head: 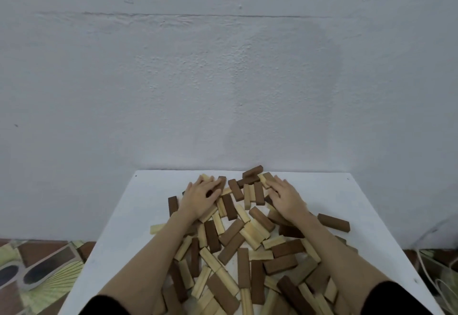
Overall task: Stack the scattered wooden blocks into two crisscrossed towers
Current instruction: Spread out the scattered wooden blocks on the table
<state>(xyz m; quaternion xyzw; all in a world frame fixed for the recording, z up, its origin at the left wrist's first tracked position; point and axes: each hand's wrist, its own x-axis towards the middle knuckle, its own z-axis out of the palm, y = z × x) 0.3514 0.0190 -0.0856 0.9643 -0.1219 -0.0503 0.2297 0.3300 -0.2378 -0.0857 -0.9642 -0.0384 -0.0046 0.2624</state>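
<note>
Wooden blocks (238, 245) lie in one loose heap across the white table (119, 228), dark brown and pale ones mixed, pointing every way and overlapping; the heap runs from the far edge by the wall (223, 79) down to the near edge of the head view. No tower has been started anywhere — not a single crossed layer shows, so you are at the very beginning, in what looks like the sorting or gathering step.

Your left hand (202, 197) rests palm down on the far left part of the heap, fingers (213, 186) spread and fairly straight over a few blocks, gripping nothing that can be seen. Your right hand (287, 197) lies the same way on the far right part, its fingers (276, 186) flat on the blocks and pointing toward the middle; it holds nothing either. Blocks lie directly under both palms, between the two hands, and all along both forearms toward you.

One dark block (333, 222) sits apart on the right, just outside your right forearm, and one dark block (173, 205) stands beside your left wrist.

Your next move, as I judge it, calls for bare table: push the heap aside, then pick out a few blocks and lay them side by side as a first layer. Beware of the crowding — two towers need room.
</note>
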